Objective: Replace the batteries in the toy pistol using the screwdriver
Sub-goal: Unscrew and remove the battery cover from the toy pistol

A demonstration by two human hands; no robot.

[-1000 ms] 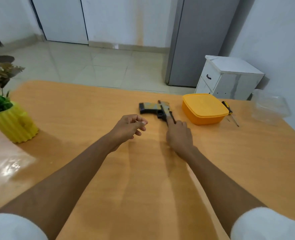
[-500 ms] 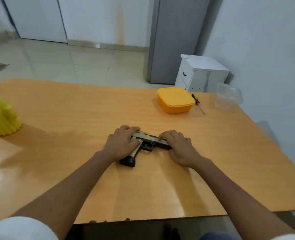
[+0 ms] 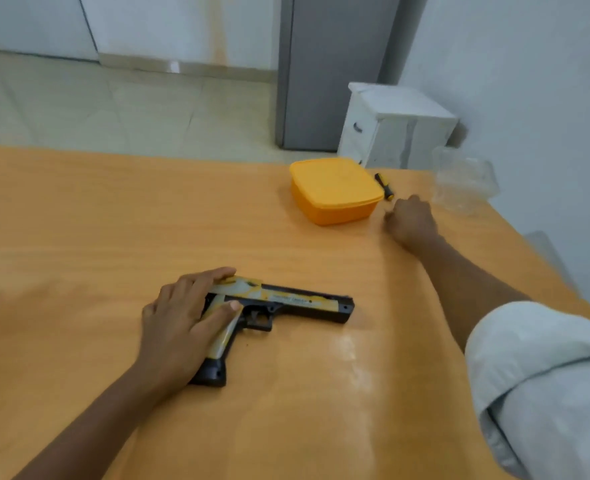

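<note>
The toy pistol (image 3: 286, 301), black with yellow and pale markings, lies flat on the orange table (image 3: 113, 220), muzzle pointing right. My left hand (image 3: 179, 323) rests on its grip and rear end, fingers fairly straight and thumb lying along the grip. The screwdriver (image 3: 384, 187), with a black and yellow handle, lies at the far right beside the yellow box. My right hand (image 3: 409, 220) is stretched out to it, knuckles up and fingers curled over the shaft end. The fingertips are hidden, so contact with the screwdriver is unclear.
A closed yellow plastic box (image 3: 335, 190) stands left of the screwdriver. A clear plastic container (image 3: 465, 183) sits at the table's far right corner by the wall. A white cabinet (image 3: 395, 133) and a grey fridge (image 3: 328, 71) stand behind the table.
My right hand has left the pistol and moved far right to the screwdriver. My left hand stays on the pistol, which now lies with its muzzle to the right.
</note>
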